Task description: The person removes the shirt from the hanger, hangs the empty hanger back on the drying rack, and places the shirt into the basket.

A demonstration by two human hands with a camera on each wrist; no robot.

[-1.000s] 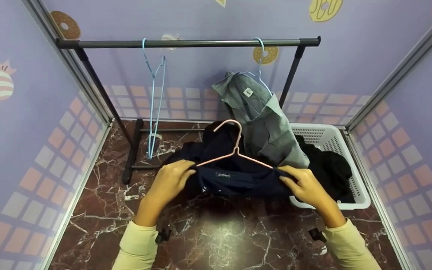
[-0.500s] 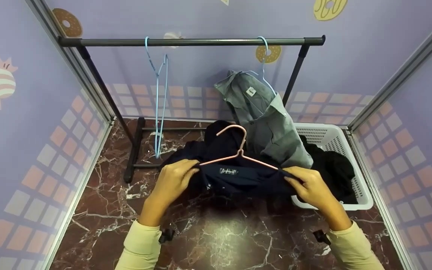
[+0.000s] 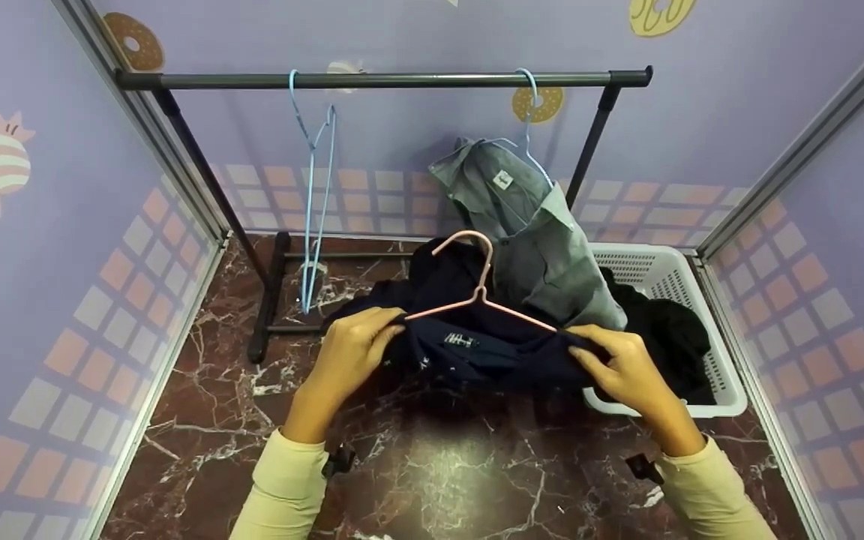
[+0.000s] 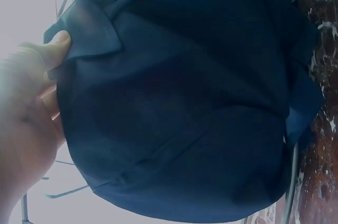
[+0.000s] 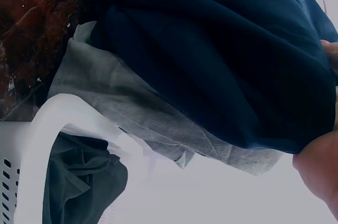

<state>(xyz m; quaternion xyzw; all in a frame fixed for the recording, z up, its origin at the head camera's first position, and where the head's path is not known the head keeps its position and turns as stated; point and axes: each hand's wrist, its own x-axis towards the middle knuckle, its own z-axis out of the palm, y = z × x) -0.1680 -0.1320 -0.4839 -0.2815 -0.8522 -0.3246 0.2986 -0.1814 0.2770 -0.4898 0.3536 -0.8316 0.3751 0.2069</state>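
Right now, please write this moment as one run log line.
left hand: grips dark navy shirt | right hand: grips same shirt | pink wire hanger: in shirt

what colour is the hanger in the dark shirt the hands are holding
Pink, a thin wire hanger set in the navy shirt. It shows best in the head view.
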